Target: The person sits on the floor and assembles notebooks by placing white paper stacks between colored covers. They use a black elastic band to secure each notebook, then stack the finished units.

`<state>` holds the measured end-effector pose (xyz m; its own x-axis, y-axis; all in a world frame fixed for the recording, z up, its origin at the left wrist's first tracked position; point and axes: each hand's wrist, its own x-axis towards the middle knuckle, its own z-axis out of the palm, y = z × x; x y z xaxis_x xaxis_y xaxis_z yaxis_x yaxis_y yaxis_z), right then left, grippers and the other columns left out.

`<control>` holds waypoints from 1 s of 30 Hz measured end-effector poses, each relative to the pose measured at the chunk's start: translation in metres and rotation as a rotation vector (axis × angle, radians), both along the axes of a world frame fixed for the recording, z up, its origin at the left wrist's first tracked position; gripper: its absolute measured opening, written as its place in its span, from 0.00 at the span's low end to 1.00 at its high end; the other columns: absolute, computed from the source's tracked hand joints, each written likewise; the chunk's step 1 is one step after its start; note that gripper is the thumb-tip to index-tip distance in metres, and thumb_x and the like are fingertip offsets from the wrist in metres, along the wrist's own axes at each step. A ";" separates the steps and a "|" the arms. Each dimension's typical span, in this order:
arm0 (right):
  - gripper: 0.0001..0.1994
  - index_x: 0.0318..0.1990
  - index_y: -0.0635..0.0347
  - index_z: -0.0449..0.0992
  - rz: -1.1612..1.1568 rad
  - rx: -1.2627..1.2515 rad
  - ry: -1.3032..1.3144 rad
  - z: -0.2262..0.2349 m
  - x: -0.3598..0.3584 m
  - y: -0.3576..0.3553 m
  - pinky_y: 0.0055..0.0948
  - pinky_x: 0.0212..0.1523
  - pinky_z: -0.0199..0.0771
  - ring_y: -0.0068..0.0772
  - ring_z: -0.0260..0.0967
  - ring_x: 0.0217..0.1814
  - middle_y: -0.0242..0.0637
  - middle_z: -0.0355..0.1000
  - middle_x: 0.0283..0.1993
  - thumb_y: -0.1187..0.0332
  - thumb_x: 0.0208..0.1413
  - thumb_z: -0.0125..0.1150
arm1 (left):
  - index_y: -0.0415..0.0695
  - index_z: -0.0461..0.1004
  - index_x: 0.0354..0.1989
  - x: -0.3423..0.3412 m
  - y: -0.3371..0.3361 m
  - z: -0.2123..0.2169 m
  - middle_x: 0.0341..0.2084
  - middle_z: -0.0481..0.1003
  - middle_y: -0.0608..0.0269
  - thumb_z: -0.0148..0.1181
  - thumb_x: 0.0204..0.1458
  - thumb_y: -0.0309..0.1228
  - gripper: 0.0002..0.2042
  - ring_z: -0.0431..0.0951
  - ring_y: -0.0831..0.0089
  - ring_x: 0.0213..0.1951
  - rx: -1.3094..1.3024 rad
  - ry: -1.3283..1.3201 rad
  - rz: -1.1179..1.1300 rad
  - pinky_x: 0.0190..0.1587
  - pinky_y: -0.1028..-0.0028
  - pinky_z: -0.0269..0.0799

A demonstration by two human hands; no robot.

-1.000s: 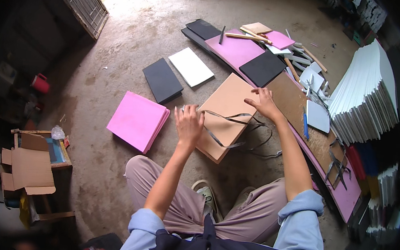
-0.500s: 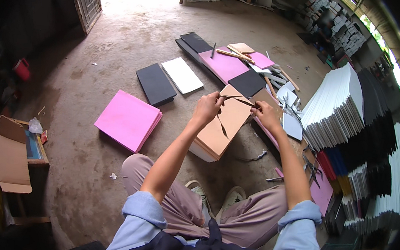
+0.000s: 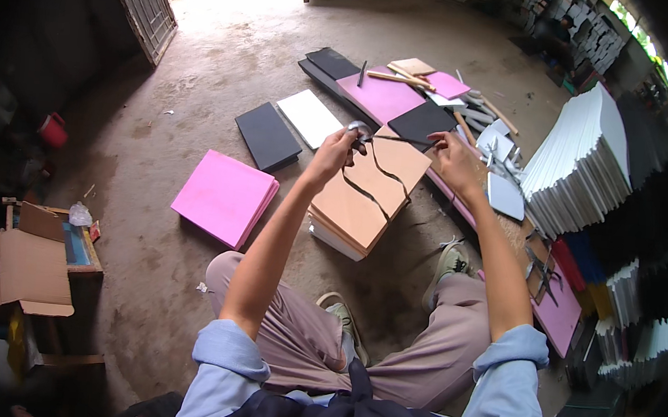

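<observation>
A stack of thick peach sheets with white ones beneath lies on the floor before me. My left hand is closed over its left far side, gripping a dark strip. A small shiny rounded thing shows at those fingers; its kind is unclear. From there the dark strip runs fairly straight across to my right hand, whose fingertips pinch it beyond the stack's right far corner. Slack lengths of the strip also trail over the top of the peach sheets.
To the left lie a pink stack, a black stack and a white sheet. Pink and black sheets with offcuts spread beyond. Tall white sheets and scissors are at right. An open cardboard box stands left.
My hands have drawn apart, and the strip between them is straighter. Slack strip now lies across the peach stack. The shiny thing has come into view. My right foot has shifted right and forward.
</observation>
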<state>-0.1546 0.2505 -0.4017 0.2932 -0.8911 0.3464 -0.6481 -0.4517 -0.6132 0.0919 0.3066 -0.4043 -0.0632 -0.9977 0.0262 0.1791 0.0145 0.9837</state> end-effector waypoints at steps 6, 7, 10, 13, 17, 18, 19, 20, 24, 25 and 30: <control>0.08 0.35 0.60 0.70 0.101 0.327 -0.140 0.034 -0.008 -0.009 0.14 0.25 0.60 0.13 0.58 0.25 0.27 0.70 0.31 0.68 0.55 0.47 | 0.42 0.68 0.36 -0.007 -0.005 0.013 0.17 0.64 0.74 0.42 0.55 0.45 0.18 0.58 0.86 0.18 0.089 -0.215 -0.037 0.22 0.84 0.58; 0.09 0.35 0.59 0.71 0.105 0.279 -0.122 0.030 -0.014 -0.014 0.15 0.24 0.58 0.12 0.56 0.23 0.24 0.68 0.28 0.64 0.54 0.48 | 0.42 0.69 0.35 -0.014 -0.007 0.015 0.16 0.62 0.74 0.43 0.55 0.45 0.17 0.58 0.87 0.18 0.061 -0.273 -0.041 0.22 0.85 0.58; 0.10 0.36 0.57 0.70 0.185 0.500 -0.078 0.053 -0.001 -0.002 0.15 0.23 0.55 0.12 0.54 0.22 0.22 0.66 0.24 0.61 0.53 0.50 | 0.41 0.70 0.35 -0.005 -0.013 0.019 0.15 0.62 0.73 0.43 0.55 0.43 0.17 0.59 0.87 0.18 -0.076 -0.355 0.033 0.22 0.85 0.59; 0.11 0.29 0.55 0.69 0.140 0.605 -0.364 0.040 -0.019 -0.021 0.15 0.21 0.51 0.11 0.51 0.21 0.22 0.62 0.22 0.59 0.53 0.50 | 0.38 0.71 0.38 -0.008 -0.017 0.016 0.26 0.67 0.67 0.44 0.55 0.42 0.18 0.63 0.85 0.22 -0.294 -0.399 0.295 0.23 0.84 0.61; 0.09 0.28 0.57 0.68 0.047 0.697 -0.923 0.003 -0.019 -0.051 0.26 0.36 0.67 0.29 0.67 0.36 0.39 0.71 0.33 0.62 0.52 0.49 | 0.39 0.68 0.42 -0.006 -0.005 -0.004 0.36 0.68 0.61 0.41 0.56 0.40 0.17 0.68 0.79 0.30 -0.247 0.139 0.379 0.32 0.76 0.65; 0.09 0.29 0.58 0.67 0.039 0.717 -1.122 -0.005 -0.016 -0.055 0.27 0.37 0.68 0.32 0.68 0.37 0.41 0.71 0.35 0.63 0.52 0.48 | 0.39 0.67 0.43 -0.008 -0.001 -0.009 0.36 0.68 0.59 0.40 0.57 0.40 0.17 0.68 0.77 0.31 -0.170 0.370 0.362 0.34 0.74 0.66; 0.08 0.29 0.58 0.66 0.030 0.748 -1.326 -0.012 -0.015 -0.058 0.35 0.44 0.69 0.40 0.69 0.41 0.45 0.70 0.39 0.64 0.52 0.45 | 0.43 0.63 0.36 -0.008 0.003 -0.012 0.36 0.65 0.62 0.37 0.57 0.41 0.14 0.68 0.74 0.42 -0.109 0.552 0.253 0.52 0.60 0.59; 0.08 0.28 0.59 0.66 0.097 0.771 -1.399 -0.018 -0.005 -0.059 0.36 0.45 0.69 0.41 0.68 0.41 0.46 0.70 0.38 0.64 0.52 0.45 | 0.47 0.63 0.30 0.006 0.004 -0.032 0.28 0.67 0.65 0.37 0.57 0.41 0.12 0.69 0.73 0.39 -0.137 0.689 0.193 0.47 0.67 0.63; 0.08 0.27 0.58 0.65 0.439 0.924 -1.577 -0.046 -0.028 -0.088 0.34 0.40 0.70 0.39 0.70 0.35 0.42 0.71 0.33 0.63 0.50 0.48 | 0.47 0.60 0.28 0.023 -0.005 -0.069 0.16 0.65 0.68 0.42 0.56 0.40 0.11 0.70 0.72 0.25 -0.124 0.383 0.014 0.27 0.71 0.63; 0.09 0.27 0.58 0.65 0.729 1.024 -1.524 -0.049 -0.059 -0.112 0.34 0.38 0.71 0.39 0.70 0.33 0.41 0.71 0.31 0.63 0.50 0.49 | 0.46 0.60 0.27 0.004 -0.010 -0.066 0.15 0.65 0.66 0.44 0.55 0.40 0.11 0.70 0.72 0.22 -0.077 0.197 0.079 0.23 0.71 0.61; 0.16 0.42 0.47 0.68 0.153 0.153 0.064 -0.020 0.011 -0.056 0.23 0.17 0.59 0.24 0.58 0.15 0.30 0.60 0.16 0.57 0.46 0.57 | 0.43 0.56 0.39 -0.003 0.010 -0.071 0.14 0.69 0.49 0.54 0.48 0.40 0.18 0.71 0.54 0.18 -0.112 -1.094 0.194 0.21 0.63 0.64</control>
